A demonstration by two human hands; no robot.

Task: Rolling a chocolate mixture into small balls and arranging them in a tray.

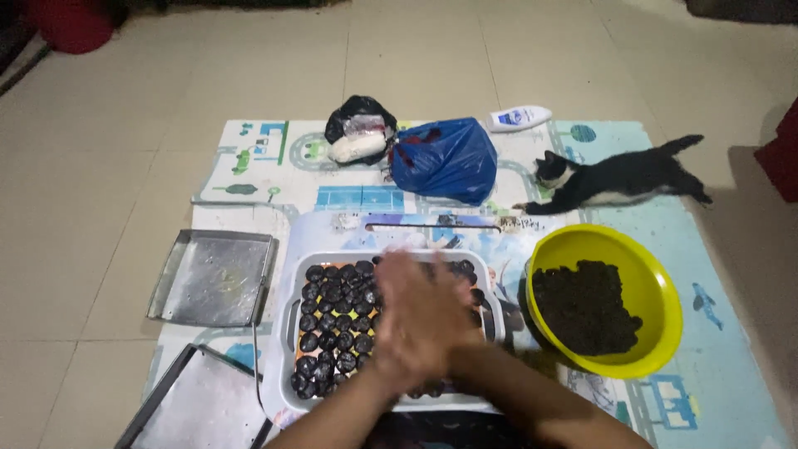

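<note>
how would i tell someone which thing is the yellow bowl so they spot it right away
Start at the printed play mat on the tiled floor, then find the white tray of dark balls under the pressed-together hands. Just right of it sits the yellow bowl, the only round bright-yellow thing, holding a dark crumbly mass.

Dim, bluish indoor light; corners fall dark, hands (420, 320) at lower centre smear with motion blur, mild grain throughout

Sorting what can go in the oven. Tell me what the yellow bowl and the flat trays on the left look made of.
Yellow bowl: probably plastic, with an even bright colour and soft sheen. Upper flat tray: likely thin metal, grey, dull, with smudged reflections. Lower tray: looks like the same metal, but it is partly cut off.
</note>
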